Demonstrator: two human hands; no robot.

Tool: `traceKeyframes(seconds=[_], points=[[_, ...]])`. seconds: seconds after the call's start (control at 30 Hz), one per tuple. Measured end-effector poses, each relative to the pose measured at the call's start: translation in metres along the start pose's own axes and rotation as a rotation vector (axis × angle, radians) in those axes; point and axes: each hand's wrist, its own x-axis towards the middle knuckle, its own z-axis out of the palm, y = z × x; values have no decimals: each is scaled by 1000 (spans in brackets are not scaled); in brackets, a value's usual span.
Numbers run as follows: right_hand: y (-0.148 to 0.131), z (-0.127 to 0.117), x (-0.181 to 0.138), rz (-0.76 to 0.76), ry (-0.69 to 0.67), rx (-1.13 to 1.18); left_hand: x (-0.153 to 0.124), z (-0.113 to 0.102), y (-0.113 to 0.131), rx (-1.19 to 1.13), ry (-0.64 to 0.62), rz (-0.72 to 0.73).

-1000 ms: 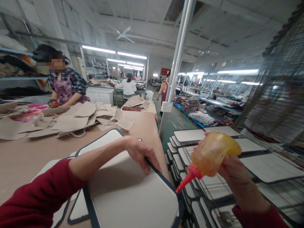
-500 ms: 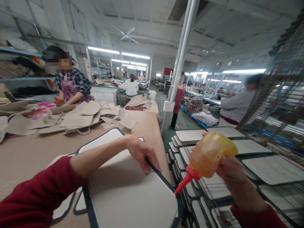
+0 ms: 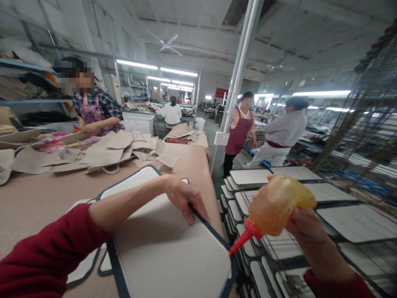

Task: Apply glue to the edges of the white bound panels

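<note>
My left hand [image 3: 186, 198] grips the far right edge of a white panel with a dark blue border [image 3: 173, 252], which is held tilted over the table. In my right hand [image 3: 299, 221] is a squeeze bottle [image 3: 271, 207] of amber liquid, tipped nozzle-down. Its red nozzle [image 3: 240, 242] touches, or nearly touches, the panel's dark border near the right corner. Beneath the held panel, more white panels with dark borders [image 3: 85, 265] lie on the table.
Brown-topped table [image 3: 192, 165]; beige cut pieces [image 3: 105, 153] are heaped at its far left, where a co-worker [image 3: 96, 109] handles them. Racks of similar panels [image 3: 356, 221] stand close on the right. A metal post with a socket [image 3: 221, 138] rises beyond the table edge. Two people [image 3: 242, 132] are in the aisle.
My right hand and the bottle have shifted slightly right, with the nozzle tip still at the panel's border. Both people in the aisle have moved. My left hand keeps its grip.
</note>
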Motion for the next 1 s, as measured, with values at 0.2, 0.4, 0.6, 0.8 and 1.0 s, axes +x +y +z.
traceKeyframes(seconds=[0.2, 0.4, 0.6, 0.8, 1.0], points=[[6, -10, -2, 18, -53, -34, -13, -3, -8, 24, 45, -21], [21, -22, -6, -104, 56, -60, -26, -5, -25, 5, 159, -9], [36, -41, -5, -204, 107, -50, -35, -9, -35, 17, 237, -22], [44, -43, -1, -316, 165, -61, -38, -14, -45, 22, 240, 32], [44, -31, -6, -359, 225, -61, -39, -14, -51, -64, 279, 57]])
